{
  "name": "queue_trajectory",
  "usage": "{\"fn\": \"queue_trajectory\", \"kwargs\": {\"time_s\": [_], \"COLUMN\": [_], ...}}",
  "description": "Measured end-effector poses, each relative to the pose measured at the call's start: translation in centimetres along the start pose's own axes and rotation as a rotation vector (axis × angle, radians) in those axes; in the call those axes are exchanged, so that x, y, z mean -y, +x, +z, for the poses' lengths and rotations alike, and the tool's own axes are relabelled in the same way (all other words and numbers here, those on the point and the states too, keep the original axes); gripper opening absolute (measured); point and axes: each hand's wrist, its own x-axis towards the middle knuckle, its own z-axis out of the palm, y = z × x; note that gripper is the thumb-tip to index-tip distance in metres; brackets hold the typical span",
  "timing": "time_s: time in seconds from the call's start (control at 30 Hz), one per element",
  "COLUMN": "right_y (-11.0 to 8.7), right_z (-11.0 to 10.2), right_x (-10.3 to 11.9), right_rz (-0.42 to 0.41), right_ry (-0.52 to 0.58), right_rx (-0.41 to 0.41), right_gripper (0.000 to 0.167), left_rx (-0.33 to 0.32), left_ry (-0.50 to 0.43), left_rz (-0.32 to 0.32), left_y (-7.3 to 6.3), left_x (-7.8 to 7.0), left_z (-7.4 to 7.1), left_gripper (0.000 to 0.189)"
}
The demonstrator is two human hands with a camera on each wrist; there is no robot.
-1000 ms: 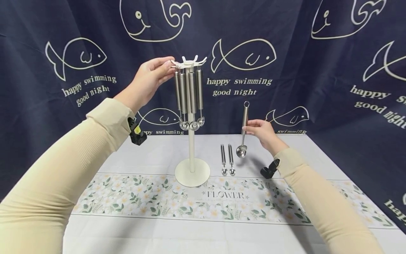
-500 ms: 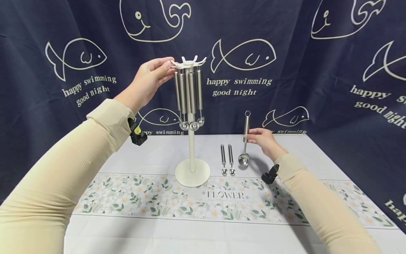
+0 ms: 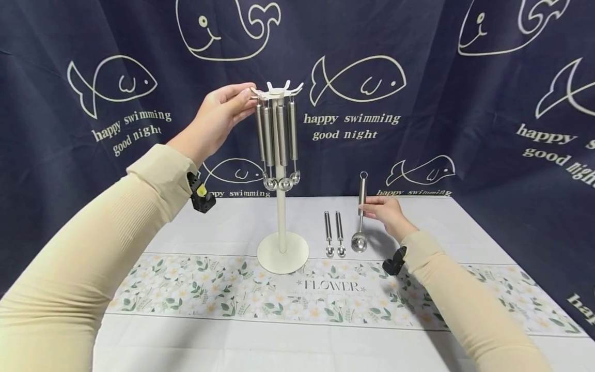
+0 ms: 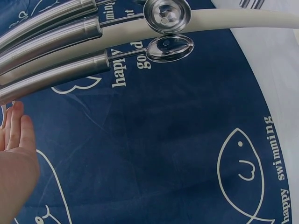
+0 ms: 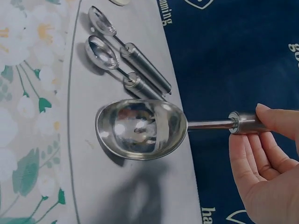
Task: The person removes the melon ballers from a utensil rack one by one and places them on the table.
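In the head view my left hand (image 3: 223, 116) pinches a hook at the left of the white utensil rack's (image 3: 281, 217) top. Several steel scoops (image 3: 281, 137) with small round bowls hang from the rack, handles up. My right hand (image 3: 386, 213) pinches the handle of a larger steel ice cream scoop (image 3: 360, 242) between thumb and fingers. That scoop stands nearly upright, bowl down, low over the table; whether it touches the cloth I cannot tell. Its deep oval bowl (image 5: 142, 129) faces the right wrist camera. To its left, two small steel scoops (image 3: 334, 235) lie side by side.
A white table (image 3: 195, 341) carries a floral runner (image 3: 204, 287) across its middle. The rack's round base (image 3: 282, 258) stands at the runner's back edge. Behind the table hangs a dark blue curtain (image 3: 186, 67) printed with fish and words.
My right hand has lowered the ice cream scoop toward the table, slightly to the right, so its bowl is now beside the two small scoops. The left hand stays on the rack.
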Motion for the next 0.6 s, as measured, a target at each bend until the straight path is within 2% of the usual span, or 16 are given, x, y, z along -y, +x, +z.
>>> {"fn": "queue_trajectory", "kwargs": {"time_s": [0.2, 0.43, 0.6], "right_y": [0.0, -0.1, 0.0], "right_z": [0.2, 0.7, 1.0], "right_x": [-0.7, -1.5, -2.1], "right_rz": [0.046, 0.086, 0.134], "right_ry": [0.017, -0.014, -0.031], "right_rx": [-0.021, -0.046, -0.061], "right_gripper": [0.032, 0.037, 0.034], "left_rx": [-0.001, 0.000, 0.009], "left_ry": [0.007, 0.006, 0.013], "left_rz": [-0.008, -0.016, -0.010], "left_y": [-0.1, -0.4, -0.4], "left_x": [0.0, -0.1, -0.1], "left_z": [0.0, -0.1, -0.2], "left_gripper": [0.045, 0.045, 0.045]}}
